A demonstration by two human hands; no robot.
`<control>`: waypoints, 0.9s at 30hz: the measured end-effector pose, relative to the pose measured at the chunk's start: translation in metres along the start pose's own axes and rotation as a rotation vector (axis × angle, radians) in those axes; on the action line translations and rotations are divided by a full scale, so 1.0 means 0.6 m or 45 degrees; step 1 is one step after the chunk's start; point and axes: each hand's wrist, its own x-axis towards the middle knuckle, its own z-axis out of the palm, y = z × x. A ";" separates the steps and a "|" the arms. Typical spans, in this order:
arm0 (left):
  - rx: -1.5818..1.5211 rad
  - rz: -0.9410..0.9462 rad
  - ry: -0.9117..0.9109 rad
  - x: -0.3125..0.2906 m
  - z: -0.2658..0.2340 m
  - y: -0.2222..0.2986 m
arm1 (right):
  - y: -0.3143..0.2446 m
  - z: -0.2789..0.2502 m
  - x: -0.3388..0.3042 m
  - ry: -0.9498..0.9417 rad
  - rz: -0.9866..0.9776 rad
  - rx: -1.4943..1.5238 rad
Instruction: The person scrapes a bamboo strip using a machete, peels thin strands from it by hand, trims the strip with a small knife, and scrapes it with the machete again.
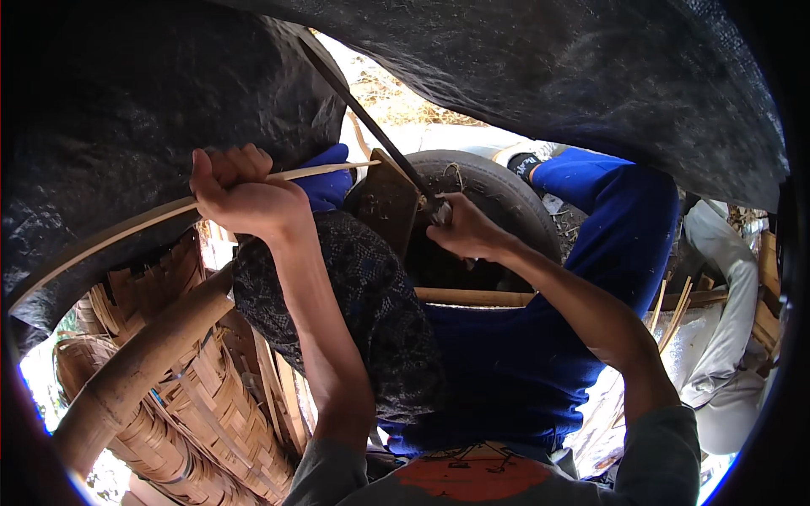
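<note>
My left hand (245, 187) is closed around a long pale bamboo strip (126, 228). The strip bows down to the far left, and its pointed end reaches right, over a wooden board (384, 202). In my right hand (466, 228) is the handle of a long knife (367, 116). Its dark narrow blade slants up and left, past the strip's tip; whether the two touch I cannot tell. A dark patterned cloth (337, 312) lies over my left thigh, under the left forearm.
A black tyre (515, 190) lies between my legs behind the board. Black plastic sheeting (548, 67) hangs across the far side. At the left, a thick bamboo pole (135, 379) crosses woven bamboo pieces (224, 413). Thin bamboo sticks (675, 316) and grey cloth (726, 295) are at the right.
</note>
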 end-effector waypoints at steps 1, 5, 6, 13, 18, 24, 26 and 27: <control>-0.008 0.009 0.046 -0.002 0.005 0.007 | 0.031 0.011 0.004 -0.002 -0.002 -0.002; -0.026 0.022 -0.037 -0.011 -0.008 -0.008 | 0.076 0.012 0.035 0.154 0.213 -0.085; -0.055 0.049 -0.032 -0.015 -0.010 -0.012 | 0.034 -0.004 0.025 0.031 0.185 -0.037; -0.055 0.026 -0.021 -0.021 0.016 -0.004 | 0.087 0.001 0.021 -0.006 0.362 -0.098; -0.042 0.045 -0.031 -0.019 -0.023 0.004 | 0.025 0.000 0.012 -0.044 0.232 -0.126; -0.124 0.012 0.016 -0.012 -0.012 -0.012 | 0.165 0.005 0.050 0.122 0.189 -0.207; -0.172 0.051 0.035 -0.002 -0.042 -0.009 | 0.086 0.009 0.048 0.047 0.141 -0.206; -0.166 0.042 0.046 -0.004 -0.039 -0.012 | 0.048 0.003 0.031 -0.004 0.141 -0.207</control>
